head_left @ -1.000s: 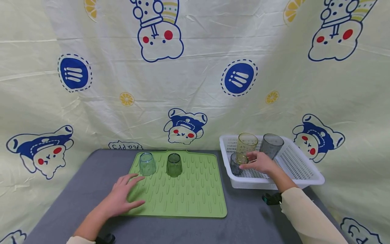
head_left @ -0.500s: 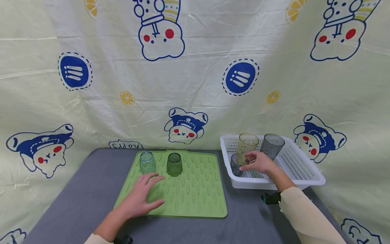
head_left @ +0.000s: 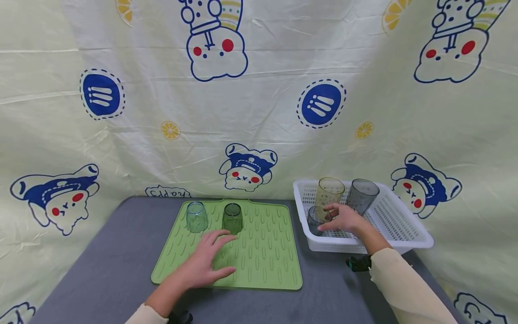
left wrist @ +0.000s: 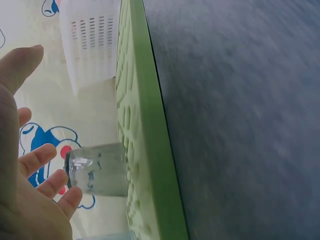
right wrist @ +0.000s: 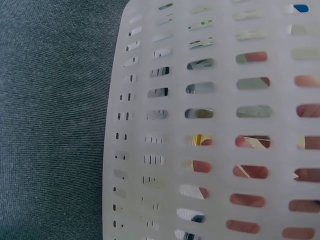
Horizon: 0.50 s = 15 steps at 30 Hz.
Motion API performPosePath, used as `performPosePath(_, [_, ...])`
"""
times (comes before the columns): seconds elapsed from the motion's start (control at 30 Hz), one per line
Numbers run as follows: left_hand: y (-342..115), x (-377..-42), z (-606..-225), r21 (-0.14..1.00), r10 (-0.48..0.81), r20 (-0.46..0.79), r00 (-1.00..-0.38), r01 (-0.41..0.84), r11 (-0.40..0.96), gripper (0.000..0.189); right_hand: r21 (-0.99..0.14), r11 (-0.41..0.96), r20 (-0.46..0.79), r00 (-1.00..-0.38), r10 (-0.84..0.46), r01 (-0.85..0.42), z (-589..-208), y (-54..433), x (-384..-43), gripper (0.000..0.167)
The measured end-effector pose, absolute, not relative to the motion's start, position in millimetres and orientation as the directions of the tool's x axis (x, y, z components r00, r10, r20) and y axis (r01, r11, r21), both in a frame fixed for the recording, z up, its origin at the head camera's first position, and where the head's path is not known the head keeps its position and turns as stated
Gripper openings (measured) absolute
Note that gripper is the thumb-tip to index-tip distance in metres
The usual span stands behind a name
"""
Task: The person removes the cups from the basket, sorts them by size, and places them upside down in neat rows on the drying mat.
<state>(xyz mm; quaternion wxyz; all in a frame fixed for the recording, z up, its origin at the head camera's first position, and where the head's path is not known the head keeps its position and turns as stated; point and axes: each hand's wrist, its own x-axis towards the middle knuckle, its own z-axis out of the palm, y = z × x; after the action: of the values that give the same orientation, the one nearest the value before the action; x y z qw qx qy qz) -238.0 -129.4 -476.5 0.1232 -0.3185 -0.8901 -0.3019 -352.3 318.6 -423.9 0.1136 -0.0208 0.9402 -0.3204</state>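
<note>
My right hand (head_left: 346, 219) reaches into the white plastic basket (head_left: 332, 246) and holds a small grey drinking glass (head_left: 314, 221) by its right side, thumb on the near side. The right wrist view mostly shows the basket's slotted wall (right wrist: 225, 130), with parts of the hand behind the slots. My left hand (head_left: 204, 263) hovers over the green draining mat (head_left: 267, 256), fingers spread and holding nothing. Beyond its fingertips stands a dark green glass (head_left: 232, 217), narrower end up; a blue-green glass (head_left: 197, 218) is on its left.
Inside the basket, a yellowish glass (head_left: 329, 191) and a taller grey glass (head_left: 362, 196) lean at the back. The grey table (head_left: 109, 256) surrounds the mat, and a printed curtain (head_left: 259, 112) hangs right behind.
My left hand has moved right across the mat, from near the blue-green glass to in front of the dark green one. The right hand stays at the small grey glass, its thumb slightly lower.
</note>
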Motion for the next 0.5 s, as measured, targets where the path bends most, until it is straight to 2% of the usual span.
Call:
performPosePath(0.2, [-119, -243, -477, 0.485, 0.505, 0.381, -0.774, 0.633, 0.603, 0.072, -0.620, 0.784, -0.219, -0.967, -0.132, 0.033, -423, 317, -352, 0.094])
performPosePath(0.5, [-109, -251, -479, 0.542, 0.512, 0.343, -0.787, 0.611, 0.577, 0.072, -0.628, 0.777, -0.159, -0.973, -0.164, -0.028, -420, 319, -350, 0.089])
